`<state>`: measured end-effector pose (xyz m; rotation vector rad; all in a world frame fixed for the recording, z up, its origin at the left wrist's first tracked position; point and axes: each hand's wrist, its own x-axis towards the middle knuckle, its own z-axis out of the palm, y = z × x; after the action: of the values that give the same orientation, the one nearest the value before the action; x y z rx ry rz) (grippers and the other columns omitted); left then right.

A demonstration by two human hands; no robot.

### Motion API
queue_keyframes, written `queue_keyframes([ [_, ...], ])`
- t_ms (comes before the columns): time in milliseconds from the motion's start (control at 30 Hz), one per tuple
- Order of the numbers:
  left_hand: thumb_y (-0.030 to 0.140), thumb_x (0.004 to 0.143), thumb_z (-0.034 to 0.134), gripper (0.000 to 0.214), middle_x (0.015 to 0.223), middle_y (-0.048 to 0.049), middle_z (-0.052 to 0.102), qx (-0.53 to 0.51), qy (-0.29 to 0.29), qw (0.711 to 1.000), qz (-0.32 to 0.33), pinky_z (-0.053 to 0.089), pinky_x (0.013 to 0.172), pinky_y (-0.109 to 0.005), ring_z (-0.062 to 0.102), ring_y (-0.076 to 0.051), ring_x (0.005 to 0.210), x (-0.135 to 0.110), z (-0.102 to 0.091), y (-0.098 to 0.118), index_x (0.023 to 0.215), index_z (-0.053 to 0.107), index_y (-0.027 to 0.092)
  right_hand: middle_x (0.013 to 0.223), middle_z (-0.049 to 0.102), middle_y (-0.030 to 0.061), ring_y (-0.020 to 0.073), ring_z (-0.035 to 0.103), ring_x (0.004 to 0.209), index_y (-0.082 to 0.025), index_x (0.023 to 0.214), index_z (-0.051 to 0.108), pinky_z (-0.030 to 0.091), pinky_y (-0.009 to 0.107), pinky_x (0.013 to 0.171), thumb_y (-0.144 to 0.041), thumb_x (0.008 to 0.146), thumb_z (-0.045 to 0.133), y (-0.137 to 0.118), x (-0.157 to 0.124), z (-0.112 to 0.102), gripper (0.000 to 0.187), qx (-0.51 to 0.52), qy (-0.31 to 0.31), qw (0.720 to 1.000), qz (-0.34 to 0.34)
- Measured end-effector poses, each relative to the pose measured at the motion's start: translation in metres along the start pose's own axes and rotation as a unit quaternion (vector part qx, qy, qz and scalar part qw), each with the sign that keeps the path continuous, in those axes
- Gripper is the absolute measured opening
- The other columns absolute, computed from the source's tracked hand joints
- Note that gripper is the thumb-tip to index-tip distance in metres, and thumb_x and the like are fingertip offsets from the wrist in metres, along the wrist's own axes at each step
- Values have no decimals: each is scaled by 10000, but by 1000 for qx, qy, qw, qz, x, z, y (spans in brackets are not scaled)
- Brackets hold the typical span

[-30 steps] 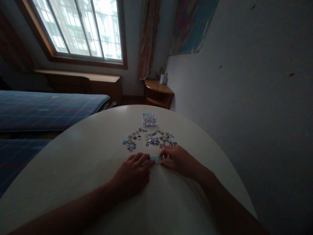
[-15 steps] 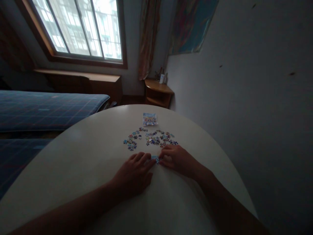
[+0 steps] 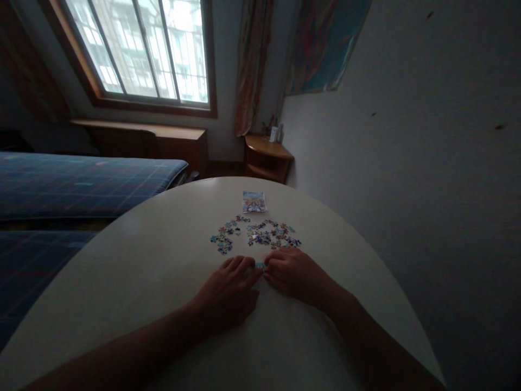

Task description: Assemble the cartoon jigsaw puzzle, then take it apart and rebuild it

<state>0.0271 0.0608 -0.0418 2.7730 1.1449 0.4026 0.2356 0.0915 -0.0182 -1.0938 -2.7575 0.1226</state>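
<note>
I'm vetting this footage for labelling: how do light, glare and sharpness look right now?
Head view: window glares, partly washed out to white; left hand and right hand look dim; loose jigsaw pieces look small and soft, their prints hard to read.

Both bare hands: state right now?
Left hand: touching the flat light-blue jigsaw section; grip cannot be told.
Right hand: curled at its right end; grip cannot be told.

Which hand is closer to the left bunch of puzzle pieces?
Left. The left hand is just in front of the left bunch of puzzle pieces, on the person's side; the right hand is farther off, to the right.
</note>
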Motion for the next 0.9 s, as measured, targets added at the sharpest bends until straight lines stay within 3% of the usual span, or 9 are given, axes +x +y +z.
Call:
queue_keyframes([
  [267, 159, 882, 529, 371, 1170, -87, 577, -18, 16, 1000, -5, 489, 966, -453, 518, -264, 1082, -1, 0, 0, 1250, 530, 204, 983, 705, 64, 184, 635, 893, -186, 947, 688, 480, 317, 835, -210, 907, 571, 4, 1, 7, 125, 22, 24, 999, -13],
  [433, 189, 903, 539, 236, 1130, -87, 607, -44, 76, 995, -39, 504, 960, -422, 537, -250, 1076, 5, 3, -11, 1132, 595, 188, 1028, 696, 76, 197, 633, 931, -181, 958, 684, 484, 330, 856, -216, 885, 592, 4, 1, 6, 122, 31, 20, 999, -12],
  [567, 207, 919, 530, 186, 1125, -89, 630, -20, 136, 981, -141, 489, 968, -432, 548, -259, 1101, 16, -1, -40, 1080, 621, 187, 1015, 688, 85, 203, 620, 953, -178, 963, 676, 485, 339, 885, -239, 875, 605, 4, 2, 7, 128, 42, 22, 999, -13],
  [700, 264, 933, 516, 240, 1193, -95, 627, 12, 95, 956, -278, 497, 921, -398, 564, -274, 1112, 31, -8, -80, 1131, 631, 192, 1008, 680, 79, 201, 613, 957, -185, 972, 671, 481, 344, 906, -238, 871, 608, 6, 2, 10, 130, 50, 27, 998, -14],
  [900, 333, 922, 541, 330, 1123, -103, 674, 7, 59, 952, -301, 482, 923, -342, 625, -247, 1041, 54, -13, -124, 1188, 637, 162, 1011, 676, 82, 208, 609, 964, -178, 981, 671, 485, 349, 895, -250, 876, 604, 7, 2, 12, 144, 53, 31, 998, -12],
])
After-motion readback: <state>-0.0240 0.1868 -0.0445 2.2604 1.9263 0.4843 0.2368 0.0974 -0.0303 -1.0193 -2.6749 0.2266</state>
